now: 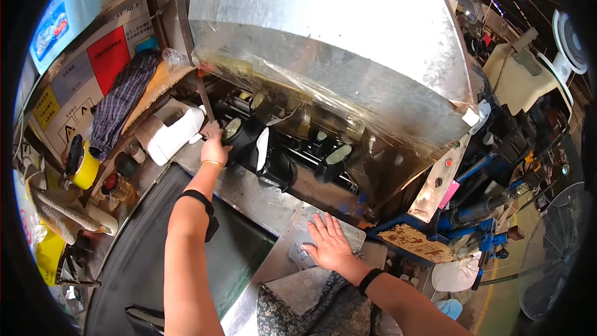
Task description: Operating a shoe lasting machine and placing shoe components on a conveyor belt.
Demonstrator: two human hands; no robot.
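Note:
At the machine's left end, my left hand (214,147) is closed beside a white plastic container (171,129). A thin bar (204,96) meets its fingertips, but what the fingers hold is hidden. Just right of that hand sits a black shoe form with a pale top (232,128). A black shoe (277,170) with a white piece (263,149) standing in it is further right, then another dark form with a pale top (338,154). My right hand (329,241) lies flat, fingers spread, on a metal plate (298,219) at the front.
A large metal hood (329,12) with clear film overhangs the forms. A dark conveyor belt (149,242) curves along the left. Bottles and a yellow tub (86,173) stand on the left shelf. A control panel (440,180) and a caged fan (553,255) are at right.

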